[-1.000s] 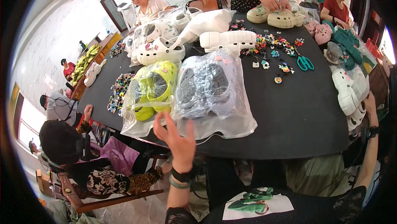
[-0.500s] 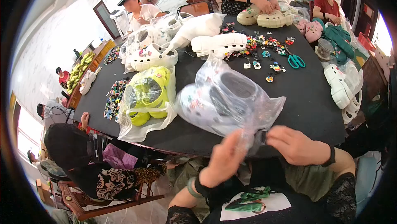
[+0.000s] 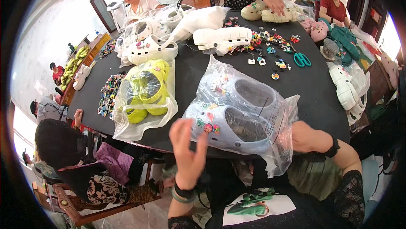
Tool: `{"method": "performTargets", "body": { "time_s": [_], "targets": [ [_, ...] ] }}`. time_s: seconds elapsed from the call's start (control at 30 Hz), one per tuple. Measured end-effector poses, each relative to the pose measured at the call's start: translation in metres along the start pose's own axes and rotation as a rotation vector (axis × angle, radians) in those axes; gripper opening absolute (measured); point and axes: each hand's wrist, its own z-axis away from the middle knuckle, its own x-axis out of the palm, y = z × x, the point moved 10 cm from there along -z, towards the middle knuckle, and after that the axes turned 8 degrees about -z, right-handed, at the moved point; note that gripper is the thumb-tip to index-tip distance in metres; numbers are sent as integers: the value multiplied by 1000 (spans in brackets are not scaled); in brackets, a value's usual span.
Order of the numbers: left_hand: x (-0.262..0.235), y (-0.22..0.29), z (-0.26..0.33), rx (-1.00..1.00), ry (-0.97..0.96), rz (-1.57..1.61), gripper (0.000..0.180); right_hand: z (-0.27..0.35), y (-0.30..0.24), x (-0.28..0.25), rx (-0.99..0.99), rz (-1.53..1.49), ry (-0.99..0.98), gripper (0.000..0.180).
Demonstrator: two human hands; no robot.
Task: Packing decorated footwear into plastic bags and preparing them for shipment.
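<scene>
A pair of pale lilac clogs with colourful charms lies inside a clear plastic bag at the table's near edge. My left hand is raised just off the bag's near left side, its fingers apart and a little blurred, holding nothing. At the right end of the bag is my right hand; its fingers are hidden behind the plastic, so their grip does not show. To the left, a bagged pair of lime-green clogs rests on the dark table.
Loose charms and teal-handled scissors lie beyond the bag. White clogs stand farther back, more white clogs at the right edge. A co-worker's hands hold beige clogs. Another person sits at my left.
The bag has settled flatter, showing both clogs more plainly. My left hand has let go of the bag's end and moved left; my right hand has shifted slightly right along it.
</scene>
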Motion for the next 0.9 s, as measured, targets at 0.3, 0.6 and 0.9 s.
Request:
{"method": "performTargets", "body": {
  "time_s": [0.3,0.6,0.9],
  "targets": [
    [45,-74,18,-329,-157,57,37,-28,-61,-54,-327,70,198,30],
    [66,-75,62,-632,-141,770,26,-6,-4,-91,-41,199,124,37],
    [71,-91,74,-733,-178,829,10,-33,9,-61,-56,-235,-139,47]
  ]
}}
